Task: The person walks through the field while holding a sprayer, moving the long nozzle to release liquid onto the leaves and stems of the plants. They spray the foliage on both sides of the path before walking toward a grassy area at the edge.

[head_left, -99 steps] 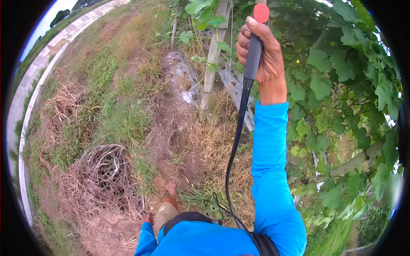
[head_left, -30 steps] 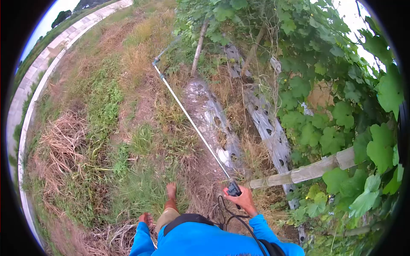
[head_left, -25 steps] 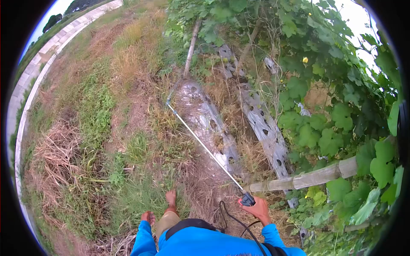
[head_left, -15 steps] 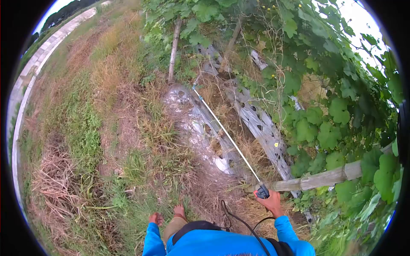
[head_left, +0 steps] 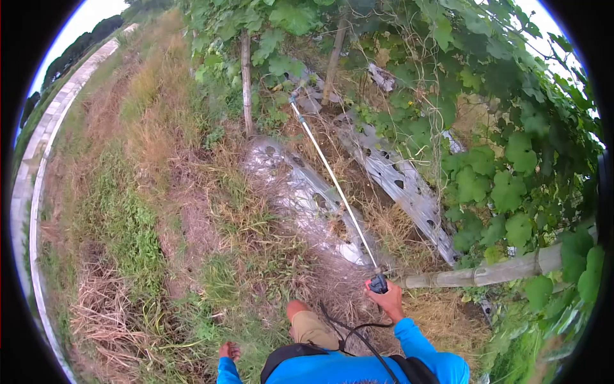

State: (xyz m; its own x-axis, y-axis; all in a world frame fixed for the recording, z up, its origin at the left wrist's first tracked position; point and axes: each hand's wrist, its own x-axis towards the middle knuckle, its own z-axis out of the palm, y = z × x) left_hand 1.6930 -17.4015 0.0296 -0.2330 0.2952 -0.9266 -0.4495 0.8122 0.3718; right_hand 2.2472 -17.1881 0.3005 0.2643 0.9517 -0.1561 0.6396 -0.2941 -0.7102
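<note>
My right hand (head_left: 386,299) is wrapped round the dark handle (head_left: 378,283) of a sprayer wand. The wand's long white tube (head_left: 332,182) slants up and away to the left. At its far end a bluish nozzle (head_left: 293,97) points into the foliage, and a faint mist seems to show near it. A black hose (head_left: 361,336) loops beside my right forearm. My left hand (head_left: 229,351) hangs low over the grass, fingers loosely bent and apart, holding nothing. Dark straps cross my blue shirt (head_left: 326,368).
A bamboo pole (head_left: 486,275) runs in from the right, close by my right hand. Wooden posts (head_left: 247,83) hold up leafy vines (head_left: 473,173). Silvery plastic mulch (head_left: 403,192) with holes covers the beds. Dry grass (head_left: 109,313) lies left; a paved path (head_left: 54,118) curves beyond.
My right hand and the wand handle have shifted slightly left in view, and the nozzle now sits higher. A bent knee has come up into view. My left hand has dropped lower.
</note>
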